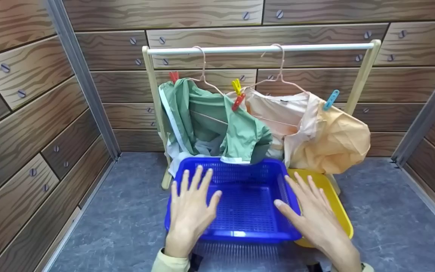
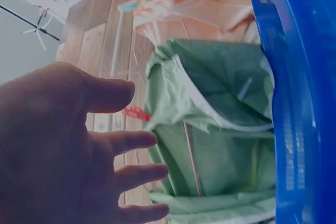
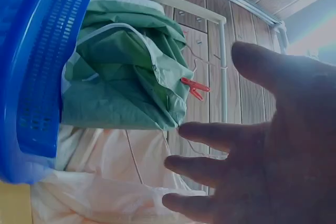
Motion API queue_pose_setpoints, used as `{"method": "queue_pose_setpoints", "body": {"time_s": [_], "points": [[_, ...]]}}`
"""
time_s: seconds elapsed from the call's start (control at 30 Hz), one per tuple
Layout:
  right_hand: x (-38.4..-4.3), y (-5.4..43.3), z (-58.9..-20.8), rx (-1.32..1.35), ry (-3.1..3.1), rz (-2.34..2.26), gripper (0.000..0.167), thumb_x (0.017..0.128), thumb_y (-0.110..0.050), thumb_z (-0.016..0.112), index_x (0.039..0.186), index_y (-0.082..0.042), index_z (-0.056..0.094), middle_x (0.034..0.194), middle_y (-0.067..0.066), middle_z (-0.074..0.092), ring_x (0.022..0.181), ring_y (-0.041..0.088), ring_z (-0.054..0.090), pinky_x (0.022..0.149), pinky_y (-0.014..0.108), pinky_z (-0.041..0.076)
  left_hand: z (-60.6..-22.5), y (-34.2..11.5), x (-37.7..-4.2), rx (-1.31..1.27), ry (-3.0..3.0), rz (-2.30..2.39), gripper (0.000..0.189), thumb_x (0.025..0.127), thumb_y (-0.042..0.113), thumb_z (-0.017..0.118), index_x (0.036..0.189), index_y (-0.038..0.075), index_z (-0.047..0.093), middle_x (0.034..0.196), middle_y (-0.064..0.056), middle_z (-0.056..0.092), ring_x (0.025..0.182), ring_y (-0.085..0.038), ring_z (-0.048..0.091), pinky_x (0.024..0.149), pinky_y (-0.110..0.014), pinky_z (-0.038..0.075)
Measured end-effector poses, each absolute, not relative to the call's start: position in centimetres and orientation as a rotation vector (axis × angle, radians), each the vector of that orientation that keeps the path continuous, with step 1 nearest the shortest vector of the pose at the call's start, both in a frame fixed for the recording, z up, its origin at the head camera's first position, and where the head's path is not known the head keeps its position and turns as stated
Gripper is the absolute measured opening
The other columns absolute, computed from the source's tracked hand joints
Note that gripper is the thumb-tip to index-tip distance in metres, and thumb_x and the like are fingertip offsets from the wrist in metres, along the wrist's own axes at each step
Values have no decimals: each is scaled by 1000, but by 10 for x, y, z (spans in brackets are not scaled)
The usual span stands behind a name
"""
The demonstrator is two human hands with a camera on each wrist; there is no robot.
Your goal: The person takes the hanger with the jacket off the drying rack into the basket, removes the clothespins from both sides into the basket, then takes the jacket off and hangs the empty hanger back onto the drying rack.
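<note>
My left hand [image 1: 192,209] is held over the left side of a blue plastic basket [image 1: 240,235], fingers spread and holding nothing. Above the basket's right side is my right hand [image 1: 313,213], also spread and free of any object. Behind the basket, a green garment [image 1: 210,102] hangs on a pink hanger [image 1: 203,71], with a red clothespin [image 1: 174,77] at its left shoulder and another red clip [image 1: 238,102] at its right. Beside it hangs a peach garment [image 1: 334,139] on a second hanger [image 1: 281,70], carrying a yellow clothespin [image 1: 236,86] and a blue one [image 1: 330,100].
A rack with a white bar [image 1: 315,47] and pale wooden legs [image 1: 361,79] stands at the back. A yellow basket [image 1: 344,215] sits partly beneath the blue one at right. Wood-patterned walls [image 1: 25,151] enclose the grey floor [image 1: 108,226].
</note>
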State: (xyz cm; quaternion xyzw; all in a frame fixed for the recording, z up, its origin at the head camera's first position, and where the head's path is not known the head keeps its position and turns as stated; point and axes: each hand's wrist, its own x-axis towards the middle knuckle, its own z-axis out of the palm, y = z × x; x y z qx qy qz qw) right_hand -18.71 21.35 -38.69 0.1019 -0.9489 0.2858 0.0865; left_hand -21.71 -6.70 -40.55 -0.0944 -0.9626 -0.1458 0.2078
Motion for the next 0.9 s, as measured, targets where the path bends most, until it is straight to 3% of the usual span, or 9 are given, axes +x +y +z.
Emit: {"method": "queue_pose_setpoints", "body": {"time_s": [0.33, 0.5, 0.6, 0.73, 0.9], "points": [[-211, 216, -397, 450, -2521, 1185, 61, 97, -37, 61, 151, -21, 39, 160, 2, 24, 147, 32, 15, 110, 65, 13, -414, -110, -235, -193, -2692, -490, 55, 100, 47, 47, 148, 20, 45, 156, -5, 34, 144, -35, 23, 112, -62, 13], [-220, 224, -389, 524, -2446, 1236, 56, 97, -26, 63, 149, -24, 43, 156, 2, 33, 142, 30, 27, 109, 63, 20, -412, -140, -246, -219, -2755, -579, 54, 102, 43, 46, 149, 19, 42, 157, -6, 31, 144, -35, 23, 112, -62, 12], [-227, 228, -382, 566, -2426, 1210, 55, 96, -24, 64, 148, -20, 45, 154, 4, 37, 140, 30, 32, 109, 60, 23, -410, -157, -257, -235, -2734, -638, 52, 102, 40, 49, 149, 18, 44, 157, -6, 32, 144, -35, 24, 111, -63, 13], [-240, 234, -371, 608, -2402, 1142, 54, 95, -22, 66, 146, -15, 48, 152, 5, 40, 139, 30, 33, 109, 60, 24, -414, -174, -277, -305, -2615, -645, 46, 100, 30, 56, 142, 14, 52, 151, -9, 42, 139, -35, 34, 107, -63, 23], [-257, 238, -361, 658, -2422, 1078, 53, 97, -24, 64, 147, -18, 47, 151, 4, 41, 138, 27, 34, 108, 56, 26, -422, -190, -301, -349, -2502, -750, 42, 99, 21, 58, 138, 9, 55, 147, -13, 46, 133, -37, 41, 102, -61, 32]]}}
